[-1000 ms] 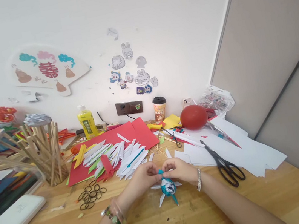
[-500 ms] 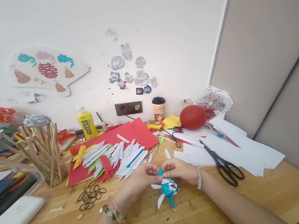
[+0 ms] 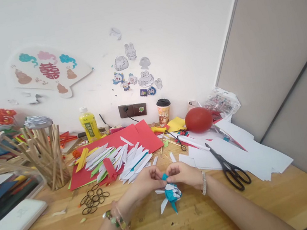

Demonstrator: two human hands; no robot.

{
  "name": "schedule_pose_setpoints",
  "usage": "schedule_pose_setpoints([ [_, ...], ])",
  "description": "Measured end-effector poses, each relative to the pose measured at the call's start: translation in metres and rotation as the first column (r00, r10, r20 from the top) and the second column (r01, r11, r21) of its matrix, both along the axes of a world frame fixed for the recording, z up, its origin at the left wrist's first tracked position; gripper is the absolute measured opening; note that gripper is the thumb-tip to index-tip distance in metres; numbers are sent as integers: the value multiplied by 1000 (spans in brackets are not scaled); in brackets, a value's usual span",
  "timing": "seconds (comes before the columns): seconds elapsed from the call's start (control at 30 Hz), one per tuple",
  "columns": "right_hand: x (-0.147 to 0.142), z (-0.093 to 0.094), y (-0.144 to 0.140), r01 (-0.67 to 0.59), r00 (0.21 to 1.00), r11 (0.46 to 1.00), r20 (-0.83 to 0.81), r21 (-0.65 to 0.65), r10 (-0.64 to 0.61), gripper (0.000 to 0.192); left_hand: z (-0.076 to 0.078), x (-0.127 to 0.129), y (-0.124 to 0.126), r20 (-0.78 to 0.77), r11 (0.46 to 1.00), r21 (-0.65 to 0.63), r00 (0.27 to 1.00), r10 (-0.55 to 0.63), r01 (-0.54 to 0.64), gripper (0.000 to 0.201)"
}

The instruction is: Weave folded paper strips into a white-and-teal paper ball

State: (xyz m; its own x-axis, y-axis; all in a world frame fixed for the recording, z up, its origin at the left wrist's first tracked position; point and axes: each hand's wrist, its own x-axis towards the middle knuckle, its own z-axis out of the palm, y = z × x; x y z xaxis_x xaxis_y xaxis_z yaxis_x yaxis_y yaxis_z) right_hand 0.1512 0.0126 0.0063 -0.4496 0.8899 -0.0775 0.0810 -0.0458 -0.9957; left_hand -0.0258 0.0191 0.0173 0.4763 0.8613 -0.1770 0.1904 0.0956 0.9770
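Observation:
A blue-and-white folded paper piece [image 3: 173, 193], rounded with pointed strips sticking out, hangs just above the table below my fingers. My left hand [image 3: 149, 178] pinches the left side of its blue upper tip. From the other side, my right hand [image 3: 181, 174] pinches the same tip, thumb and fingers close together. Both hands nearly meet, and the fingers partly hide the tip. Beyond my left hand lies a pile of folded paper strips [image 3: 133, 163], mostly white with some green, yellow and red.
Black scissors [image 3: 229, 167] and white paper sheets [image 3: 254, 153] lie to the right. Black rubber bands [image 3: 92, 199] are at the left, near a container of wooden sticks [image 3: 50, 159]. A yellow bottle [image 3: 89, 125], lidded cup [image 3: 164, 112] and red balloon [image 3: 198, 119] stand at the back.
The hanging paper piece has turned slightly, its lower blue point swinging a little left. Both hands keep their pinch on the tip. The view has shifted very slightly.

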Motion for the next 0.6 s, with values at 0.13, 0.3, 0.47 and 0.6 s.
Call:
schedule_pose_setpoints([
  [0.13, -1, 0, 0, 34, 998, 997, 55, 62, -38, 29, -3, 1, 3, -53, 997, 73, 999, 12, -8, 21],
  [0.3, -3, -1, -1, 66, 982, 980, 162, 188, -98, 19, -1, 4, 0, -182, 980, 188, 978, 99, -64, 16],
  [0.47, -2, 5, -3, 104, 969, 943, 184, 316, -168, 11, 11, 3, -5, -95, 993, 103, 993, 71, -61, 25],
  [0.6, -1, 9, -4, 84, 982, 933, 131, 350, -137, 9, 15, -3, -4, 181, 994, -48, 980, -84, 95, 33],
])
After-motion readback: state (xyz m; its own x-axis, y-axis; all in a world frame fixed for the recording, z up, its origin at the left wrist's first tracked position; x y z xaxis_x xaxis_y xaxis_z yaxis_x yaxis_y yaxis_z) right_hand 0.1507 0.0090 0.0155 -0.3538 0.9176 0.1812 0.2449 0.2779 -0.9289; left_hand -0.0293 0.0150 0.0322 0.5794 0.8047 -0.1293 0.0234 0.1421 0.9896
